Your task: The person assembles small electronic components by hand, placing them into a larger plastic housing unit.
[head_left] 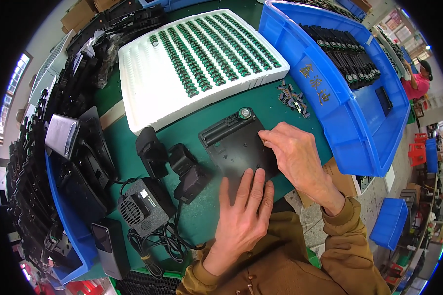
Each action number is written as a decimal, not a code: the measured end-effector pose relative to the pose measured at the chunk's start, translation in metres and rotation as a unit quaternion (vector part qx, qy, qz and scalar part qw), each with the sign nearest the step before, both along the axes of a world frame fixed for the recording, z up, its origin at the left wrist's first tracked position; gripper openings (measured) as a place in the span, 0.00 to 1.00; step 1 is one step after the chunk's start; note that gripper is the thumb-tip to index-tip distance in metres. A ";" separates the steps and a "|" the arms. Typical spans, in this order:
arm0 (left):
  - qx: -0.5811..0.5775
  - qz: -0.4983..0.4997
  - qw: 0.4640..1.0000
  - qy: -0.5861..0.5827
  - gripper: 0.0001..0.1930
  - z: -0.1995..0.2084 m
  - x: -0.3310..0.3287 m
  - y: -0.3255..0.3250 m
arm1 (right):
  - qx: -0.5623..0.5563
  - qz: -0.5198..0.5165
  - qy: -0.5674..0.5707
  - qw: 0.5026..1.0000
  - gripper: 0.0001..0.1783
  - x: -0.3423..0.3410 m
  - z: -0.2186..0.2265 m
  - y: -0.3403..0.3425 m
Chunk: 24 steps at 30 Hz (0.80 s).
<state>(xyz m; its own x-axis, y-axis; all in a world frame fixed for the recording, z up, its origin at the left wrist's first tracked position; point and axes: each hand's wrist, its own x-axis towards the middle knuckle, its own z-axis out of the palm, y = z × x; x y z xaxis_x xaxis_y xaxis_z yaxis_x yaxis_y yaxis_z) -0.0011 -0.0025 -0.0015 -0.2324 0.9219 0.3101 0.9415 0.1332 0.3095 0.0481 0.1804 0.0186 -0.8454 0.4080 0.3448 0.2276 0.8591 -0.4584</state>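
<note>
On the green work mat lies a flat black plastic housing [236,153] with a long slot along its far edge. At the slot's right end sits a round silver part [244,113] with a green rim. My left hand [244,209] rests on the housing's near part, its fingers spread and stretched out. At the right edge of the housing, my right hand [299,160] is closed in a pinch. Whatever its fingertips hold is too small or hidden to name. A little pile of small grey parts [293,100] lies beyond my right hand.
A white foam tray [150,93] with rows of green parts stands behind. At right, a blue bin [347,135] holds black pieces. Black moulded blocks [152,152], a grey vented device [145,205] and coiled cable [155,250] lie left. A person in pink [418,86] is far right.
</note>
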 end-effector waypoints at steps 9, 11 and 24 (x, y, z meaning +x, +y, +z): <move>-0.002 -0.002 1.000 -0.005 0.27 0.000 -0.001 0.000 | -0.041 -0.021 -0.035 0.998 0.05 -0.002 0.007 0.004; -0.003 -0.003 1.000 -0.006 0.27 0.000 -0.001 0.000 | -0.047 -0.029 -0.037 0.998 0.05 -0.004 0.008 0.003; -0.002 0.000 1.000 -0.001 0.27 0.000 0.000 0.001 | -0.033 -0.032 -0.042 0.998 0.03 -0.006 0.008 0.006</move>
<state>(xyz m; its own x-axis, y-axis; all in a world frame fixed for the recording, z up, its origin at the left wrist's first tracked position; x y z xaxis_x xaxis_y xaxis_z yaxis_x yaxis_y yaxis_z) -0.0011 -0.0016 -0.0015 -0.2333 0.9228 0.3065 0.9408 0.1346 0.3110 0.0416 0.1866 0.0264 -0.8418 0.4811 0.2447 0.3210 0.8107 -0.4896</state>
